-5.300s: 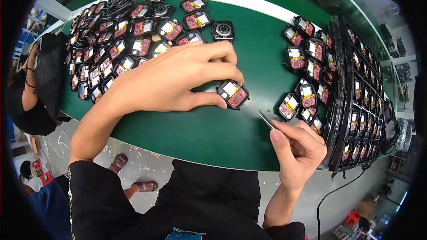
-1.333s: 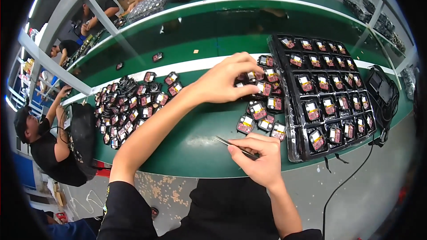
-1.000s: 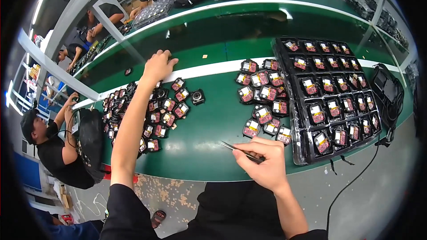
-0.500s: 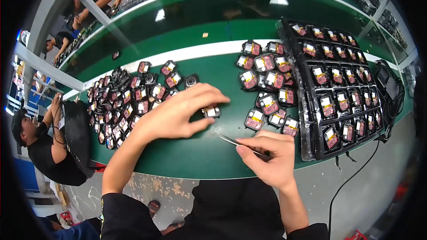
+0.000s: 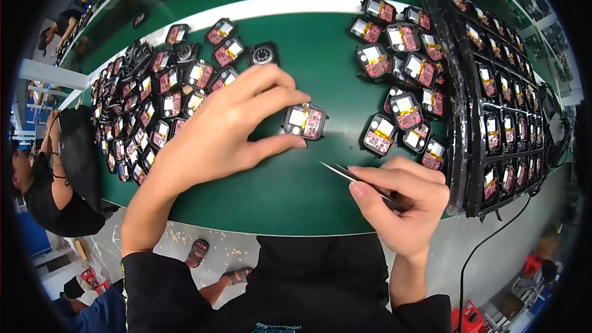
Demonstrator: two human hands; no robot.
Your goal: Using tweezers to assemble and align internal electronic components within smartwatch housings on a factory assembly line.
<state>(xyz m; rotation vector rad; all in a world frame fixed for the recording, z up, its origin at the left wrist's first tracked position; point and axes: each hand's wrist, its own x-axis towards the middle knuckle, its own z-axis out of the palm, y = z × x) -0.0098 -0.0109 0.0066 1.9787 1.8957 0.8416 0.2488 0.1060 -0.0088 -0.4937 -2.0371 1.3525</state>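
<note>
My left hand [image 5: 237, 117] has its thumb and index finger at opposite edges of an opened smartwatch body [image 5: 304, 122], which lies face-down on the green bench. Its black case frames a red circuit board, a silvery block and yellow tape. In my right hand [image 5: 404, 206] a pair of metal tweezers [image 5: 336, 171] is pinched, tips pointing up and left toward the watch body, apart from it. Left of my left hand spreads a heap of similar watch bodies [image 5: 166, 80]. A smaller pile of them [image 5: 407, 111] sits beyond my right hand.
A stack of black trays [image 5: 468, 166] with watch bodies in their pockets stands at the right, beside a black cable [image 5: 472, 253]. A white strip [image 5: 296, 3] runs along the bench's far side. Another person [image 5: 55, 185] sits at the left.
My view has tilted and shifted, so the bench appears higher. The watch body, earlier partly covered by my left hand, now shows between its fingertips. The tweezers remain in my right hand.
</note>
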